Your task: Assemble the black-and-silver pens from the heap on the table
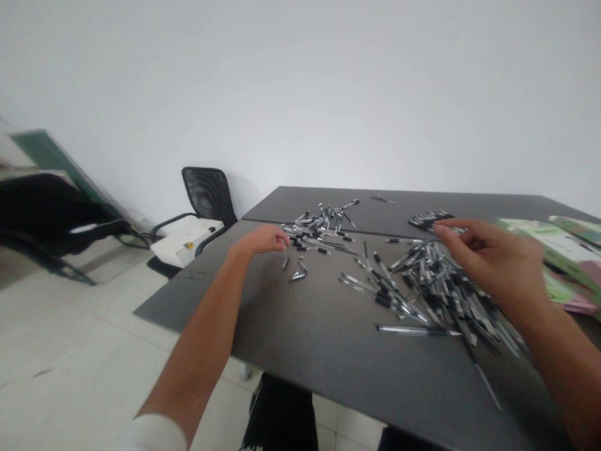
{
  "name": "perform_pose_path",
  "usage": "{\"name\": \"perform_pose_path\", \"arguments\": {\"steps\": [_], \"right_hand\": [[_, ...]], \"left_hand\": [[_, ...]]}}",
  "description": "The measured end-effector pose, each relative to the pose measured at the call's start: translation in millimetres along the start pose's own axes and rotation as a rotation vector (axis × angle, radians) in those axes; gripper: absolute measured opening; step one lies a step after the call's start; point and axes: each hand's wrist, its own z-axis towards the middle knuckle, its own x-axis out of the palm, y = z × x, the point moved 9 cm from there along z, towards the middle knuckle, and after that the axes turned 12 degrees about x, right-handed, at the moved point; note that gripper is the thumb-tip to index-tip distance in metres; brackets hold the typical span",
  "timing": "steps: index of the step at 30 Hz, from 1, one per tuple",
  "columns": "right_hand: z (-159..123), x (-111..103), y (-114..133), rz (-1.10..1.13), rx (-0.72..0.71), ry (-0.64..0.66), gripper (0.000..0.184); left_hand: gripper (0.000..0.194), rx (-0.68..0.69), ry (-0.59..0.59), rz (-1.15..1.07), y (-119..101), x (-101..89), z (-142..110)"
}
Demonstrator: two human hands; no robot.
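My left hand (pixel 267 239) reaches to the left edge of a loose heap of pen parts (pixel 323 219), clear barrels with black grips. Its fingers are curled together, and whatever they hold is hidden. Several short pieces, perhaps pen caps (pixel 297 275), lie just in front of it. My right hand (pixel 498 257) is over a larger pile of clear pens with black grips (pixel 441 288). Its thumb and forefinger come together beside a neat row of pens (pixel 427 219); I cannot make out anything between them. One pen (pixel 413 330) lies crosswise at the near side of the pile.
Green and white boxes (pixel 563 244) lie on the right of the dark table (pixel 300 338). A few thin pieces (pixel 382 200) are near its back. Left of the table stands a black mesh chair (pixel 209 194) with a white box (pixel 185 241) on it. The wall is behind.
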Motion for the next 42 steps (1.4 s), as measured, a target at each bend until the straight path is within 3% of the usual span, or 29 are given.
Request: {"name": "perform_pose_path", "arguments": {"steps": [6, 15, 18, 21, 26, 29, 33, 42], "right_hand": [[-4.1, 2.4, 6.3, 0.006, -0.038, 0.049, 0.036], [-9.7, 22.8, -0.7, -0.012, 0.02, 0.204, 0.043], [-16.8, 42.1, 7.0, 0.017, -0.027, 0.364, 0.04], [-29.2, 69.9, 35.5, 0.01, -0.179, 0.57, 0.035], [-36.8, 129.5, 85.9, -0.316, -0.317, 0.795, 0.03], [-28.6, 160.2, 102.4, -0.407, -0.309, 0.835, 0.026], [-22.9, 188.2, 99.9, -0.498, -0.257, 0.876, 0.026], [-19.5, 206.7, 89.1, -0.554, -0.151, 0.919, 0.034]], "left_hand": [[0.03, 0.028, -0.04, 0.012, -1.3, 10.2, 9.0], [0.025, 0.048, -0.012, -0.011, 0.6, 18.2, 13.6], [0.024, 0.04, -0.014, -0.018, 0.1, 18.6, 14.6], [0.022, 0.036, -0.034, -0.012, -3.8, 16.3, 14.8], [0.024, 0.07, -0.108, 0.026, -18.2, 2.7, 12.2], [0.026, 0.093, -0.169, 0.055, -26.8, -8.6, 10.4], [0.029, 0.096, -0.266, 0.085, -31.9, -20.8, 9.1], [0.03, 0.104, -0.391, 0.08, -40.6, -34.0, 7.2]]}}
